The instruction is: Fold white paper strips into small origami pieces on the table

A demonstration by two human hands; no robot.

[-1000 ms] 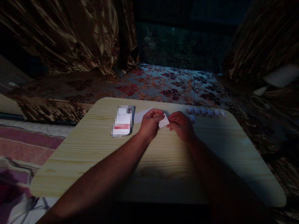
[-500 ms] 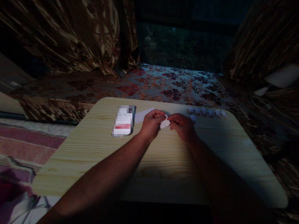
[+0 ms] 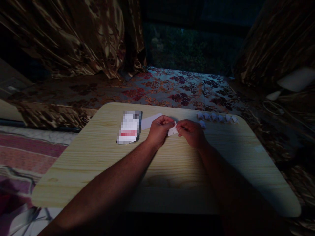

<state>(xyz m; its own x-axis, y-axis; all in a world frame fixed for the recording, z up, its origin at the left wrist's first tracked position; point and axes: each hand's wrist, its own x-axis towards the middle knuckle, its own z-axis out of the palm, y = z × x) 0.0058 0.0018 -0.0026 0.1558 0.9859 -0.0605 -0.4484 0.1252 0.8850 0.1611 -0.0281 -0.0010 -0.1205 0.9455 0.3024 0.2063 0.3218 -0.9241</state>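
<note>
A small piece of folded white paper [image 3: 172,130] with crease lines is held between my two hands, just over the table. My left hand [image 3: 159,130] pinches its left side between thumb and fingers. On the other side, the fingertips of my right hand [image 3: 192,131] are closed on the paper's right edge and cover part of it. Behind my left hand lies a flat white paper sheet [image 3: 150,121]. Beyond my right hand, several small folded paper pieces [image 3: 213,117] stand in a row, with one more [image 3: 202,124] close by my knuckles.
A phone [image 3: 129,127] with a blurred screen lies left of the sheet on the wooden table [image 3: 98,157]. A faint pale scrap [image 3: 259,149] is near the right edge. Behind are a patterned ledge cloth [image 3: 182,87], curtains and a white lamp [image 3: 296,79].
My right fingertips have shifted slightly inward over the folded paper, so less of its right side shows. My left hand keeps its pinch, and the view has moved a little.
</note>
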